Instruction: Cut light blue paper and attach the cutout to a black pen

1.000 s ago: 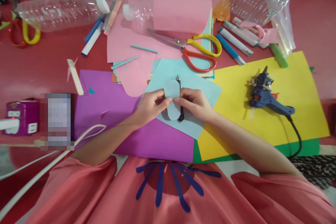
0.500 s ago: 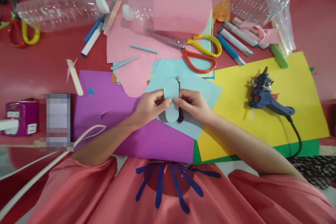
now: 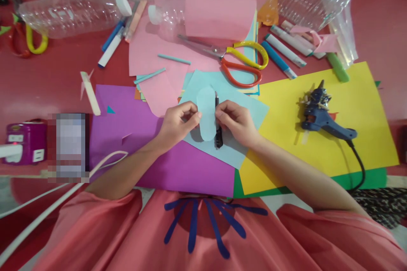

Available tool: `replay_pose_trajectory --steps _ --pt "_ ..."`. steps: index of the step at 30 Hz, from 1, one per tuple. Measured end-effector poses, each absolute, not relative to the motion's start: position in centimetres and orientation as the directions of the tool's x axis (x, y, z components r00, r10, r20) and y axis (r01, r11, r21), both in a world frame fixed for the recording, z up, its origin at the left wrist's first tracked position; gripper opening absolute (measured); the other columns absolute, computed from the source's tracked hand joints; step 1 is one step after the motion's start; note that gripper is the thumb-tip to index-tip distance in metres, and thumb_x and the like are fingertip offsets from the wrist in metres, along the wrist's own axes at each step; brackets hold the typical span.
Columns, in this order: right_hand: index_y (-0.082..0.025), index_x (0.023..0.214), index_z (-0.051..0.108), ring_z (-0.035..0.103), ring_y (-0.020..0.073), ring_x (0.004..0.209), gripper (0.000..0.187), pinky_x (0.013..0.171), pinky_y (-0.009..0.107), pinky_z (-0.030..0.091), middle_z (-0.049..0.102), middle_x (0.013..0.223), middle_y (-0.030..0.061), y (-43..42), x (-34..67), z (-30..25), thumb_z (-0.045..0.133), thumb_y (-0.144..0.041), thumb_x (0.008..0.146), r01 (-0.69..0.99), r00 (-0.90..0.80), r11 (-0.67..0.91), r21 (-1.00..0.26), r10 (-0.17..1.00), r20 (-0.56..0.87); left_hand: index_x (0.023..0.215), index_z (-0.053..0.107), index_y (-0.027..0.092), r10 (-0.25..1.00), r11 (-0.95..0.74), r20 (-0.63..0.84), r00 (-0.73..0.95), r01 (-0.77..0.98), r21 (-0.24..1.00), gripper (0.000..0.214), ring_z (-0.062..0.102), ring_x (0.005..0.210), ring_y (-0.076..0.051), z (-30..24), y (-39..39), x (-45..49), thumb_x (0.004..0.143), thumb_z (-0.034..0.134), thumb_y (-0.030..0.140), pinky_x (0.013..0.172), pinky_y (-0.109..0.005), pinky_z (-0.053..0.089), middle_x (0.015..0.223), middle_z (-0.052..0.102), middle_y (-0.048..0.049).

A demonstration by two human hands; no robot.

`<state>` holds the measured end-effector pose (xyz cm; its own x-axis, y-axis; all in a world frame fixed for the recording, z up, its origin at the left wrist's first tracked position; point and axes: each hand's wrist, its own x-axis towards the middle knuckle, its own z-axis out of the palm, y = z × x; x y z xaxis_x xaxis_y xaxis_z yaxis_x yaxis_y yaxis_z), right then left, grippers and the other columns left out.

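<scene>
A small rounded cutout of light blue paper (image 3: 206, 112) is held flat between both hands above a larger light blue sheet (image 3: 244, 112). My left hand (image 3: 176, 125) pinches the cutout's left edge with closed fingers. My right hand (image 3: 237, 123) pinches its right edge, and a black pen (image 3: 217, 123) runs along that hand's fingers beside the cutout. Under the blue sheet lie a purple sheet (image 3: 143, 152) and a yellow sheet (image 3: 318, 144).
A blue glue gun (image 3: 321, 114) with its cord lies on the yellow sheet. Red and yellow scissors (image 3: 241, 61) rest on pink paper (image 3: 190, 42) behind. Clear plastic bottles (image 3: 73, 12), markers (image 3: 282, 51) and paper scraps crowd the far side. A purple power strip (image 3: 25, 142) sits left.
The cutout was bent over at the top between my fingers; now it is spread out flat and my two hands have drawn slightly apart and moved a little away from me.
</scene>
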<state>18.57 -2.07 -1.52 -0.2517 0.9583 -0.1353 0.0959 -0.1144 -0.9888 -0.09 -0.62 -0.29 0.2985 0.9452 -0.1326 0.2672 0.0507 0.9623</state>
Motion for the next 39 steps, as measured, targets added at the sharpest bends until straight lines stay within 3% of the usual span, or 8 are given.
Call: replay_pose_trajectory --steps 4,7,10,14,20,30,35,39 --pt "-0.023 0.074 0.047 0.049 0.0100 0.051 0.018 0.052 0.025 0.040 0.053 0.059 -0.0044 -2.2 18.7 -1.7 0.052 -0.030 0.091 0.143 -0.139 -0.091 -0.986 0.984 -0.111 0.060 0.042 0.021 0.974 0.047 -0.102 0.204 0.260 0.964 0.023 0.049 0.044 -0.007 -0.2 -0.2 -0.3 0.079 0.053 0.029 0.044 -0.019 0.041 0.048 0.049 0.0065" --pt "-0.022 0.079 0.052 0.055 0.0130 0.064 0.018 0.064 0.028 0.045 0.060 0.070 -0.0004 -2.3 18.8 -1.5 0.054 -0.035 0.091 0.204 -0.262 0.013 -0.979 0.964 -0.041 0.061 0.041 0.021 0.973 0.057 -0.113 0.199 0.266 0.962 0.024 0.050 0.045 -0.007 -0.2 -0.1 -0.4 0.080 0.053 0.027 0.045 -0.019 0.041 0.049 0.048 0.0064" --pt "-0.021 0.086 0.056 0.055 0.0145 0.071 0.032 0.068 0.030 0.045 0.062 0.079 0.0027 -2.3 18.8 -1.2 0.047 -0.050 0.095 0.149 -0.382 0.084 -0.985 0.924 0.021 0.062 0.043 0.021 0.965 0.062 -0.124 0.230 0.260 0.963 0.023 0.049 0.044 -0.007 -0.2 -0.3 -0.3 0.082 0.053 0.028 0.044 -0.019 0.039 0.050 0.049 0.0060" --pt "-0.020 0.085 0.054 0.047 0.0130 0.064 0.038 0.061 0.029 0.040 0.054 0.070 -0.0005 -2.2 18.8 -1.3 0.051 -0.057 0.092 0.133 -0.334 0.016 -0.991 0.942 -0.029 0.064 0.044 0.021 0.955 -0.021 -0.078 0.287 0.327 0.945 0.024 0.051 0.047 -0.008 -0.1 -0.8 -0.2 0.083 0.054 0.031 0.045 -0.019 0.039 0.052 0.052 0.0052" --pt "-0.022 0.071 0.045 0.033 0.0091 0.056 0.028 0.054 0.027 0.029 0.039 0.060 -0.0063 -2.1 18.4 -1.9 0.060 -0.040 0.086 0.141 -0.302 -0.070 -0.987 0.947 -0.110 0.066 0.047 0.020 0.934 -0.162 0.002 0.359 0.415 0.895 0.023 0.053 0.054 -0.009 -0.4 -1.3 0.0 0.085 0.052 0.033 0.051 -0.019 0.040 0.057 0.057 0.0038" --pt "-0.021 0.070 0.049 0.034 0.0090 0.054 0.028 0.053 0.027 0.028 0.040 0.058 -0.0065 -2.1 18.2 -1.4 0.063 -0.041 0.085 0.099 -0.321 -0.080 -0.992 0.941 -0.108 0.069 0.054 0.020 0.917 -0.291 0.068 0.393 0.543 0.788 0.025 0.048 0.050 -0.009 -1.1 -1.3 0.0 0.089 0.050 0.034 0.049 -0.021 0.035 0.056 0.055 0.0037" --pt "-0.020 0.073 0.054 0.038 0.0090 0.054 0.022 0.052 0.027 0.029 0.045 0.059 -0.0053 -2.1 18.2 -1.6 0.060 -0.037 0.085 0.086 -0.312 -0.085 -0.993 0.944 -0.108 0.069 0.059 0.020 0.891 -0.408 0.149 0.429 0.612 0.678 0.026 0.055 0.057 -0.012 -1.7 -1.2 -0.3 0.089 0.052 0.034 0.055 -0.023 0.038 0.062 0.063 0.0004" --pt "-0.019 0.074 0.056 0.036 0.0081 0.051 0.025 0.049 0.025 0.028 0.042 0.056 -0.0066 -2.1 17.9 -1.6 0.062 -0.041 0.085 0.075 -0.279 -0.100 -0.992 0.953 -0.118 0.077 0.065 0.021 0.884 -0.447 0.245 0.398 0.562 0.696 0.019 0.060 0.060 -0.011 -1.9 -1.3 -0.3 0.091 0.055 0.031 0.060 -0.022 0.044 0.064 0.065 0.0014"
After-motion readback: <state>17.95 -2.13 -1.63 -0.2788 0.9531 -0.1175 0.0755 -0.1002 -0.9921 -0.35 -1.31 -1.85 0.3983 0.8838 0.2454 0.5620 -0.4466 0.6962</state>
